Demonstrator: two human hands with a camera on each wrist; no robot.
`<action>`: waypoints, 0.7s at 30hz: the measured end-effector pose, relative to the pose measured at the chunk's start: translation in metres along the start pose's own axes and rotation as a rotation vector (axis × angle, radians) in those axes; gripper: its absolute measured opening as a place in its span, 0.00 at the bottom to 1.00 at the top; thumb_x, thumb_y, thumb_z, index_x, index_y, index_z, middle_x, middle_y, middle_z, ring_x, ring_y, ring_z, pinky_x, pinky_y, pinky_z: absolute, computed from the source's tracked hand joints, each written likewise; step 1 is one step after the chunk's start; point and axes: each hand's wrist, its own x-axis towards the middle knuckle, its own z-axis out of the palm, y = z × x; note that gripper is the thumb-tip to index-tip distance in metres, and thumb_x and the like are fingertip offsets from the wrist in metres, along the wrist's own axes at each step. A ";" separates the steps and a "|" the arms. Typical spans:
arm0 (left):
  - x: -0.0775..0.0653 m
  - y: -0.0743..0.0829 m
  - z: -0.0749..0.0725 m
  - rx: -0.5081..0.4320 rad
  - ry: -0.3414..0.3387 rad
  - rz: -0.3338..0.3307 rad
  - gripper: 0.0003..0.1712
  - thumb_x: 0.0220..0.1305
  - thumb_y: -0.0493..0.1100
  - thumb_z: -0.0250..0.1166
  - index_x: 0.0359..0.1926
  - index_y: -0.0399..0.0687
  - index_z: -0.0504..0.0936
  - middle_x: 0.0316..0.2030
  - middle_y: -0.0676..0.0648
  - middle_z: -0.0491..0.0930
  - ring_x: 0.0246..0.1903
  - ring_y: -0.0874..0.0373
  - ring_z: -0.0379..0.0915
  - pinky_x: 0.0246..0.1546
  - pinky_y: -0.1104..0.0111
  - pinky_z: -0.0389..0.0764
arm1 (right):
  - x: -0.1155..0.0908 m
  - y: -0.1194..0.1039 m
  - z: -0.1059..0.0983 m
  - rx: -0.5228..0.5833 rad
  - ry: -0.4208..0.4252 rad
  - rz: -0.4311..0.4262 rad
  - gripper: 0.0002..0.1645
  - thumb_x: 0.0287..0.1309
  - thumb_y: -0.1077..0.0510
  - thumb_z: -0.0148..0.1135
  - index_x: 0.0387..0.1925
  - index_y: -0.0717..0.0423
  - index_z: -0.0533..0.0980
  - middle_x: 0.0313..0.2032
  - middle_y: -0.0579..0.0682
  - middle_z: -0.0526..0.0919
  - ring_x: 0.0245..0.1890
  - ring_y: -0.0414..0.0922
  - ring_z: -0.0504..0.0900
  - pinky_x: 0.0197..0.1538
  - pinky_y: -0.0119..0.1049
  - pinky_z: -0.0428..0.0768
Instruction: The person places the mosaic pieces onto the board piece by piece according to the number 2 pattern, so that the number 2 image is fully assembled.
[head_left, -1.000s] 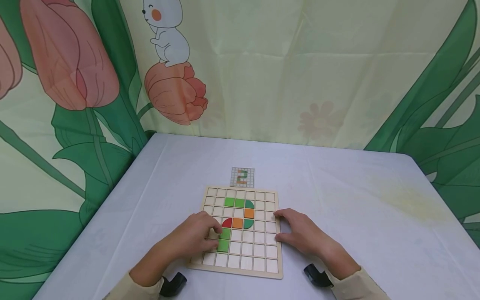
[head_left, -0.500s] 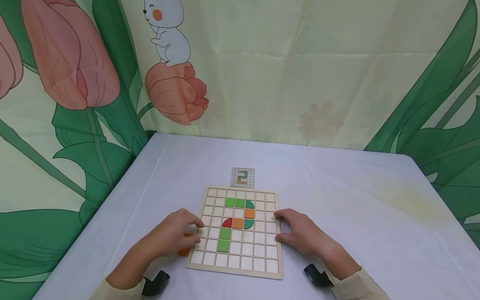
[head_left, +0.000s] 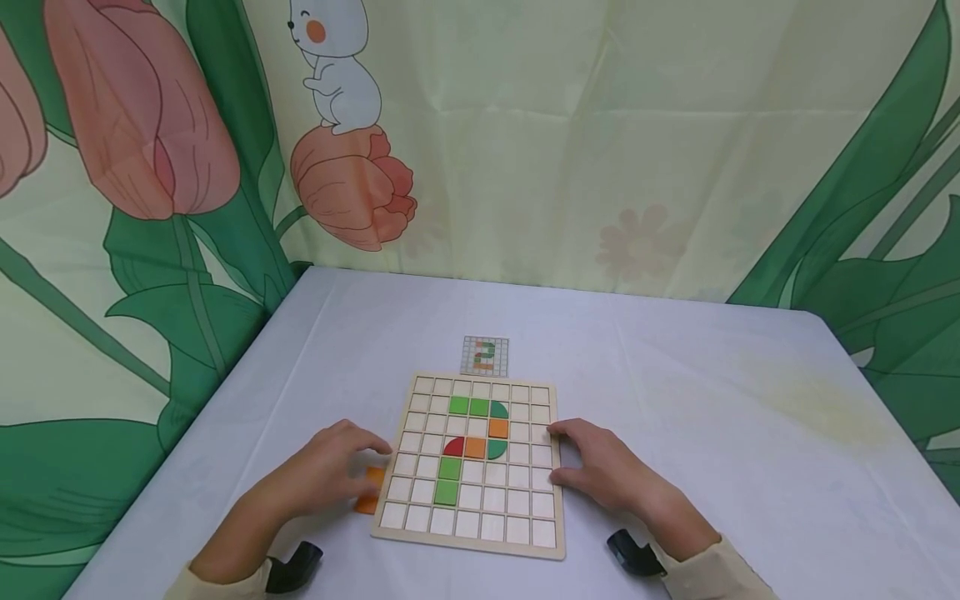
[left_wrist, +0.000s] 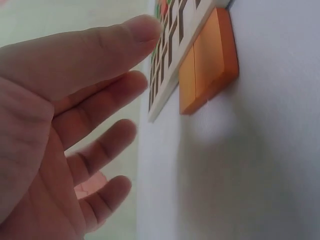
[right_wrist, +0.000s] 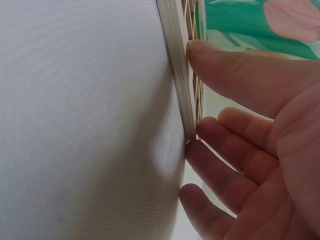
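A wooden grid board lies on the table, with bright green, orange, red and dark green flat tiles forming a curved figure in its cells. My left hand hovers beside the board's left edge, fingers loosely bent and nothing between thumb and fingers. Orange blocks sit against that edge, partly under the left hand in the head view. My right hand rests at the board's right edge, its thumb and fingertips touching the rim; the left wrist view shows the left palm with its fingers apart.
Just beyond the board lies a small pattern card printed with a coloured figure on a grid. A white cloth covers the table. Behind it hangs a curtain with tulips and a white animal.
My left hand has drawn back left from over the green tiles to outside the board, uncovering orange blocks there. The right hand stays at the board's edge.
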 end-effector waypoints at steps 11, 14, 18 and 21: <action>-0.003 -0.006 0.004 -0.016 -0.041 -0.028 0.27 0.39 0.42 0.84 0.44 0.55 0.84 0.42 0.59 0.77 0.48 0.55 0.69 0.51 0.54 0.74 | 0.000 0.000 0.000 -0.003 0.003 0.005 0.34 0.54 0.58 0.75 0.62 0.59 0.73 0.60 0.52 0.76 0.64 0.53 0.72 0.66 0.52 0.68; -0.003 -0.007 0.006 -0.009 -0.040 -0.040 0.29 0.37 0.42 0.85 0.44 0.56 0.83 0.42 0.60 0.77 0.48 0.55 0.69 0.51 0.54 0.74 | 0.000 0.000 0.000 -0.002 0.004 0.002 0.34 0.53 0.58 0.75 0.62 0.59 0.73 0.60 0.52 0.76 0.64 0.53 0.72 0.65 0.52 0.68; -0.002 -0.007 0.007 0.008 -0.032 -0.050 0.30 0.36 0.43 0.86 0.44 0.58 0.83 0.42 0.60 0.76 0.47 0.56 0.69 0.50 0.55 0.75 | 0.000 -0.001 0.000 -0.002 0.009 -0.002 0.34 0.53 0.59 0.75 0.61 0.59 0.73 0.60 0.52 0.76 0.63 0.53 0.72 0.65 0.52 0.68; -0.001 -0.007 0.008 0.024 -0.016 -0.042 0.28 0.39 0.43 0.85 0.43 0.57 0.83 0.42 0.60 0.76 0.47 0.56 0.69 0.50 0.55 0.75 | 0.000 -0.001 0.000 -0.002 0.010 0.001 0.34 0.53 0.59 0.75 0.61 0.59 0.73 0.60 0.53 0.76 0.64 0.54 0.72 0.65 0.52 0.68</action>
